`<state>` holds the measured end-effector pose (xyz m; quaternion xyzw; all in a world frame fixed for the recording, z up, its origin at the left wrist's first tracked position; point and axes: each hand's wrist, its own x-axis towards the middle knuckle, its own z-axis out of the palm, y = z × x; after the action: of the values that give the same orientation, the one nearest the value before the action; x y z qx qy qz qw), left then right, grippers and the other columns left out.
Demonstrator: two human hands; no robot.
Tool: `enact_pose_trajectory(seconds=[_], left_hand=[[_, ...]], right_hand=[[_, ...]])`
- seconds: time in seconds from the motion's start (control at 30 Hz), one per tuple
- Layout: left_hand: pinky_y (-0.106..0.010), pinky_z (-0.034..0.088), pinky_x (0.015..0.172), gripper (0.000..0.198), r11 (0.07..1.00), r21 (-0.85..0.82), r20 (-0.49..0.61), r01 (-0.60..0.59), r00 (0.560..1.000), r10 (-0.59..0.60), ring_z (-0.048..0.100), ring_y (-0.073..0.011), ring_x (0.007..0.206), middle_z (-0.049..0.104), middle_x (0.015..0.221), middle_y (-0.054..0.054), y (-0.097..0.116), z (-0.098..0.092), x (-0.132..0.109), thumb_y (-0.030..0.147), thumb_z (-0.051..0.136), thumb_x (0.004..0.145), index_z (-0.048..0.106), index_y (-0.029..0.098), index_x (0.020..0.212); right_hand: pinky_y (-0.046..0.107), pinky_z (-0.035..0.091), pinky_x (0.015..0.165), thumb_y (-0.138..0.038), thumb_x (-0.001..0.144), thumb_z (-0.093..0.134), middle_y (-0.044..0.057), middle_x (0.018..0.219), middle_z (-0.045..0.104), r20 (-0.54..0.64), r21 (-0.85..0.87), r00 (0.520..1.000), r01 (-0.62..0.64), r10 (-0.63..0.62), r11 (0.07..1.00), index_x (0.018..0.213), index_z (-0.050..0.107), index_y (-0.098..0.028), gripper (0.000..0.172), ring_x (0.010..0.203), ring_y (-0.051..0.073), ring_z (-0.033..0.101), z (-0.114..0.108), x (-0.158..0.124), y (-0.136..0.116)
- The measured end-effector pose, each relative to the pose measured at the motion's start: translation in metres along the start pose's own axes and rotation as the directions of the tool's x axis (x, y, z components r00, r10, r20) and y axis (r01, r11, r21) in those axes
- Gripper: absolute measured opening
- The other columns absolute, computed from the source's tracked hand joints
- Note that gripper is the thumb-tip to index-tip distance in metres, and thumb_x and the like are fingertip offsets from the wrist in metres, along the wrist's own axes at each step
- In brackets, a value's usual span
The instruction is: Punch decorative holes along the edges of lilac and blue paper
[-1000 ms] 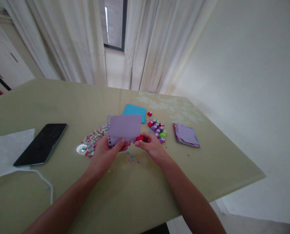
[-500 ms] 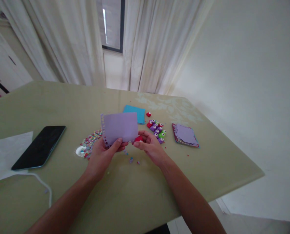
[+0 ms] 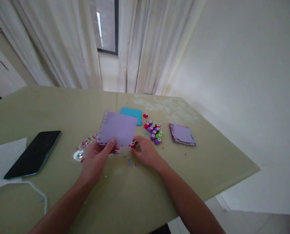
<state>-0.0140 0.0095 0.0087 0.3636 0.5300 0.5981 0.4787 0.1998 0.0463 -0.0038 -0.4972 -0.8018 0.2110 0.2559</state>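
My left hand [image 3: 99, 154] grips a purple sheet of paper [image 3: 117, 128] at its lower edge, thumb on top. Small punched shapes line the sheet's left and bottom edges. At the sheet's lower right corner, my right hand [image 3: 146, 151] has its fingers closed around a small red paper punch [image 3: 133, 144] with an eye on it. Just beyond that hand lies a cluster of red, purple and green paper punches [image 3: 155, 130], with one more red punch [image 3: 145, 115] apart from it. Behind the purple sheet is a stack of blue paper [image 3: 132, 113].
To the right sits a stack of punched sheets [image 3: 183, 135]. Paper confetti [image 3: 87, 143] is heaped left of the sheet, with loose bits on the table [image 3: 125, 195]. Farther left are a black tablet [image 3: 34, 155], a white sheet [image 3: 4, 159] and a white cable [image 3: 38, 191].
The purple sheet has turned, its lower right corner now at the red punch. My right hand has moved slightly left and down, gripping the punch at the paper's edge. The view has shifted a little.
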Motion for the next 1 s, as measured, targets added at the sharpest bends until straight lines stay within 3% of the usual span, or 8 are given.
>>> enact_pose_trajectory(seconds=[0.1, 0.23, 0.47, 0.57, 0.63, 0.77, 0.87, 1.0], left_hand=[[-0.024, 0.058, 0.06, 0.044, 1.0, 0.015, -0.011, 0.005, 1.0, -0.005, 0.07, -0.0153, 0.059, 0.076, 0.066, -0.002, 0.0, -0.001, 0.001, 0.058, 0.092, 0.072, 0.076, 0.017, 0.077], [-0.025, 0.059, 0.055, 0.054, 0.994, -0.104, -0.016, 0.044, 0.999, -0.046, 0.073, -0.0181, 0.059, 0.075, 0.067, 0.0, 0.005, 0.004, 0.0, 0.062, 0.095, 0.066, 0.072, 0.017, 0.086], [-0.027, 0.065, 0.073, 0.058, 0.986, -0.136, 0.053, 0.093, 0.995, -0.087, 0.081, -0.0212, 0.081, 0.084, 0.095, -0.008, 0.006, 0.008, 0.0, 0.053, 0.101, 0.062, 0.075, 0.015, 0.097], [-0.028, 0.064, 0.067, 0.054, 0.994, -0.034, 0.067, 0.099, 0.993, -0.097, 0.08, -0.0224, 0.077, 0.084, 0.087, -0.011, 0.003, 0.005, 0.0, 0.057, 0.098, 0.065, 0.079, 0.014, 0.092], [-0.028, 0.063, 0.064, 0.055, 0.995, 0.004, 0.062, 0.098, 0.993, -0.098, 0.079, -0.0231, 0.074, 0.084, 0.085, -0.012, 0.002, 0.003, 0.0, 0.061, 0.095, 0.067, 0.081, 0.013, 0.091], [-0.03, 0.064, 0.068, 0.054, 0.995, 0.072, 0.093, 0.075, 0.992, -0.082, 0.08, -0.0243, 0.078, 0.085, 0.088, -0.013, 0.003, 0.003, 0.0, 0.063, 0.091, 0.071, 0.084, 0.013, 0.09], [-0.03, 0.064, 0.07, 0.048, 0.99, 0.132, 0.112, 0.042, 0.992, -0.057, 0.08, -0.0247, 0.078, 0.086, 0.088, -0.012, 0.005, 0.003, -0.001, 0.06, 0.091, 0.072, 0.085, 0.015, 0.088], [-0.033, 0.065, 0.071, 0.045, 0.984, 0.176, 0.132, 0.041, 0.989, -0.065, 0.082, -0.0281, 0.08, 0.086, 0.087, -0.012, 0.011, 0.006, -0.004, 0.058, 0.09, 0.072, 0.085, 0.016, 0.088]], right_hand=[[0.041, 0.052, 0.101, -0.029, 0.099, 0.07, 0.013, 0.12, 0.075, -0.101, -0.053, 0.995, -0.015, 0.009, 0.998, 0.125, 0.071, -0.018, 0.028, 0.107, 0.026, 0.068, -0.011, 0.003, 0.007], [0.045, 0.048, 0.105, -0.024, 0.097, 0.07, 0.016, 0.122, 0.071, -0.289, -0.313, 0.951, -0.204, 0.112, 0.928, 0.116, 0.074, -0.018, 0.02, 0.117, 0.032, 0.063, -0.043, 0.004, 0.023], [0.042, 0.051, 0.092, -0.011, 0.089, 0.074, 0.015, 0.112, 0.072, -0.108, -0.446, 0.967, -0.256, 0.233, 0.857, 0.1, 0.077, -0.019, 0.014, 0.107, 0.032, 0.066, -0.057, 0.003, 0.036], [0.045, 0.051, 0.097, -0.019, 0.093, 0.074, 0.014, 0.112, 0.071, -0.211, -0.282, 0.967, -0.201, 0.144, 0.938, 0.098, 0.071, -0.021, 0.006, 0.11, 0.033, 0.066, -0.051, 0.004, 0.03], [0.044, 0.053, 0.095, -0.029, 0.097, 0.072, 0.011, 0.109, 0.072, -0.274, -0.009, 0.954, -0.132, 0.124, 0.991, 0.103, 0.066, -0.022, 0.011, 0.104, 0.029, 0.067, -0.044, 0.004, 0.023], [0.034, 0.055, 0.075, -0.046, 0.092, 0.079, 0.003, 0.095, 0.071, -0.135, 0.6, 0.971, -0.077, 0.196, 0.796, 0.108, 0.06, -0.023, 0.034, 0.081, 0.021, 0.069, -0.024, 0.003, 0.002], [0.03, 0.053, 0.07, -0.048, 0.077, 0.093, 0.003, 0.096, 0.072, -0.062, 0.724, 0.973, -0.109, 0.222, 0.681, 0.11, 0.066, -0.022, 0.05, 0.077, 0.018, 0.068, -0.012, 0.001, -0.014], [0.029, 0.05, 0.067, -0.048, 0.073, 0.096, 0.003, 0.089, 0.074, -0.039, 0.707, 0.975, -0.127, 0.218, 0.696, 0.11, 0.075, -0.02, 0.051, 0.073, 0.017, 0.065, -0.009, -0.001, -0.024]])
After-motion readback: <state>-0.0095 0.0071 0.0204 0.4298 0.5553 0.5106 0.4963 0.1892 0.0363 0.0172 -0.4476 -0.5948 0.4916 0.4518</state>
